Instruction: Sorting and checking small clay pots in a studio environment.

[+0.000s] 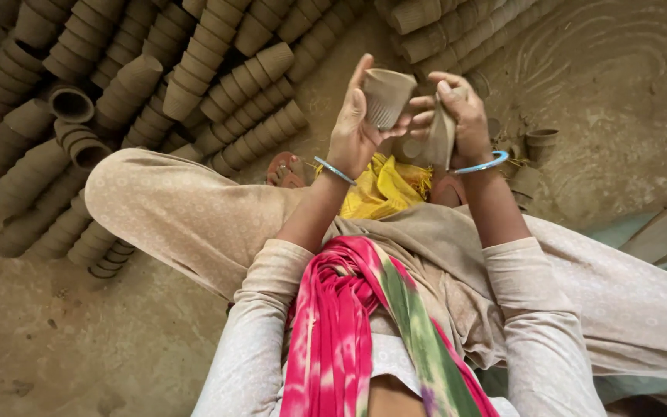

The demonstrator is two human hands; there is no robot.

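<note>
My left hand (354,127) holds a small unfired clay cup (385,96) up in front of me, its mouth tilted toward the right. My right hand (463,116) is just right of it, gripping another grey clay piece (435,140) that hangs below the fingers; its exact shape is hard to tell. Both wrists carry thin blue bangles. A yellow cloth (386,189) lies under the hands on my lap.
Long nested stacks of clay cups (218,85) lie on the earthen floor to the left and at the top. A few single cups (540,143) stand at the right. My bent legs fill the middle; a pink and green scarf (349,324) hangs down.
</note>
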